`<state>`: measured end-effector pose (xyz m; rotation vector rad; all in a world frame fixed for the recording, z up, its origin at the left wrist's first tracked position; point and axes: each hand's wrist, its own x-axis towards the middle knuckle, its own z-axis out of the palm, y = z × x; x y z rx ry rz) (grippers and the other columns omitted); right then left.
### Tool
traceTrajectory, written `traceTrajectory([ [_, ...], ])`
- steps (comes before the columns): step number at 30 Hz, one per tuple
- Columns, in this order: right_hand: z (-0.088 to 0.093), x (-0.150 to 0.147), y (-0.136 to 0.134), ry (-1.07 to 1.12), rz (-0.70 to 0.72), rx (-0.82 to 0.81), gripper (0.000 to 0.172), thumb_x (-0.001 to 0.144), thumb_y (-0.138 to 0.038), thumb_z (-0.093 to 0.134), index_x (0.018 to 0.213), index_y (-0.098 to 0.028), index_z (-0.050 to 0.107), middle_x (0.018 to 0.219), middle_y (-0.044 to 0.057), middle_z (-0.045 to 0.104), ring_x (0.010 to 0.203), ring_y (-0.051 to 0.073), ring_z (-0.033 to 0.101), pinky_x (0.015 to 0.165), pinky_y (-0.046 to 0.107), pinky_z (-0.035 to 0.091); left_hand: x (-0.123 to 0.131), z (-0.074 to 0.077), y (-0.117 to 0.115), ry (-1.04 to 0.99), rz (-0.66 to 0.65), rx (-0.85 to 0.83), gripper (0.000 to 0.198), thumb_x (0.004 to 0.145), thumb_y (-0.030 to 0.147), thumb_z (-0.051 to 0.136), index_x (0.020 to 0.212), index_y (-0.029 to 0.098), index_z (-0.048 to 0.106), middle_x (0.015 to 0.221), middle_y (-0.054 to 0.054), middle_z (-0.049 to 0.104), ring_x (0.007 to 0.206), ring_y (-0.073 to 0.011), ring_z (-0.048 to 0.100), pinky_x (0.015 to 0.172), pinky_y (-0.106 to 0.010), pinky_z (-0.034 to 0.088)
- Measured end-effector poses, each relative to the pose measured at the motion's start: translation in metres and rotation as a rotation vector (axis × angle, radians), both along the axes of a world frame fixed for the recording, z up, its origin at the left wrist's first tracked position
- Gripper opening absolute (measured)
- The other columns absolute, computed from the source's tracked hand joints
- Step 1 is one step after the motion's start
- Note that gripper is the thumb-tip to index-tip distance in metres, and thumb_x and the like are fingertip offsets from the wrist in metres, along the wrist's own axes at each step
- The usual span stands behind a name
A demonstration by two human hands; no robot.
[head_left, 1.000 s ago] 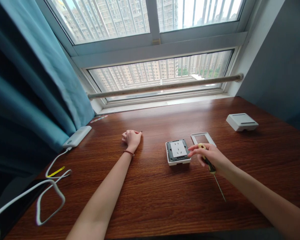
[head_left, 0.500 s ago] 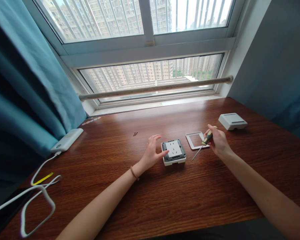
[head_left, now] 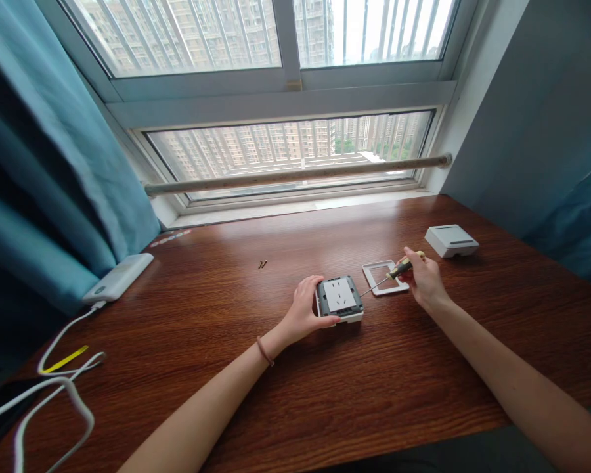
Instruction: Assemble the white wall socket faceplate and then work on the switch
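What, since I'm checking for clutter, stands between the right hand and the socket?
The white frame lies between them, but the screwdriver in the right hand crosses above it, its tip close to the socket; nothing else visible intervenes.

The left forearm (head_left: pixel 217 397) slants up and inward from the bottom edge; the left hand (head_left: pixel 303 312) keeps a wide grip, thumb stretched apart from the gathered fingers (head_left: pixel 309 286). The right forearm (head_left: pixel 507 371) reaches in from the lower right, the right hand (head_left: pixel 427 280) gripping with bent fingers.
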<state>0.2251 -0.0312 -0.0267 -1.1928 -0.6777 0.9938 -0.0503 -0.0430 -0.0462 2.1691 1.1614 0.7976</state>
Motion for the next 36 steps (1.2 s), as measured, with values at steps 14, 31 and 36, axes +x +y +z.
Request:
traceTrajectory([
  [14,-0.002,-0.004,-0.003,0.164,0.052,-0.031,0.030,0.066,-0.039,0.072,0.062,-0.017,0.050,0.053,-0.003,0.057,0.043,0.007,0.053,0.036,0.016,0.044,-0.004,0.002,-0.002,-0.098,-0.030,0.120,0.076,0.051,0.044,0.079,0.113,0.018,0.045,0.122,-0.015,0.045,0.120,-0.0290,0.039,0.104,-0.044,0.030],
  [31,0.020,-0.037,-0.041,-0.056,0.971,-0.193,0.033,0.068,-0.036,0.071,0.083,-0.020,0.046,0.038,-0.013,0.038,0.028,0.003,0.027,0.027,0.013,0.019,0.015,0.016,-0.045,-0.040,-0.126,0.530,0.084,0.051,0.049,0.071,0.120,0.016,0.035,0.114,-0.015,0.049,0.117,-0.0348,0.041,0.103,-0.061,0.021],
  [36,0.018,-0.040,-0.044,-0.206,0.930,-0.278,0.038,0.064,-0.033,0.073,0.090,-0.017,0.050,0.038,-0.012,0.041,0.029,0.004,0.033,0.028,0.013,0.024,0.013,0.009,-0.046,0.067,-0.198,0.675,0.075,0.062,0.044,0.066,0.123,0.014,0.033,0.114,-0.016,0.051,0.119,-0.0342,0.042,0.104,-0.061,0.019],
])
